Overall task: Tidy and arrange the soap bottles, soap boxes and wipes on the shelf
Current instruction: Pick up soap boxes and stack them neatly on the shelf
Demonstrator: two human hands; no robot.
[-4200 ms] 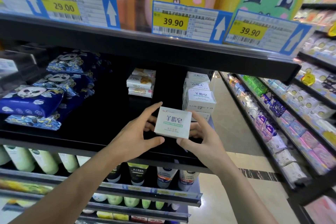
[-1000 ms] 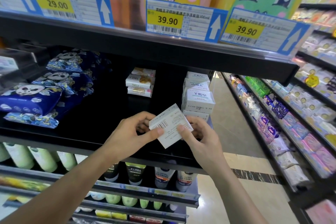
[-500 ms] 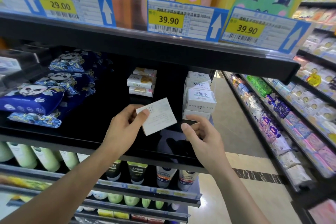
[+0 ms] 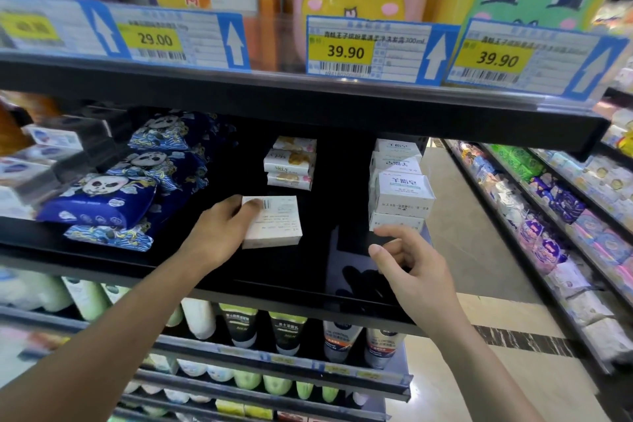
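- Since the earlier frames the white soap box (image 4: 274, 221) passes from a two-handed hold to the left hand (image 4: 219, 233) alone, flips barcode side up and travels deeper over the black shelf (image 4: 281, 288)
- It sits about mid-shelf, in front of the short pile of wrapped soap bars (image 4: 290, 163) and well left of the stack of matching boxes (image 4: 399, 187); whether its base touches the shelf I cannot tell
- Left grip pinches the box at its left edge, thumb on top; right hand (image 4: 411, 265) holds nothing, fingers loosely curled, just below the stack
- Judged done: the stack at the right stands fairly neat, the panda wipes packs (image 4: 113, 181) lie piled at the left
- Judged left: setting this box down squarely, perhaps starting a new row, and straightening the sloping wipes
- Tubes and bottles (image 4: 291, 332) on the lower shelf look orderly
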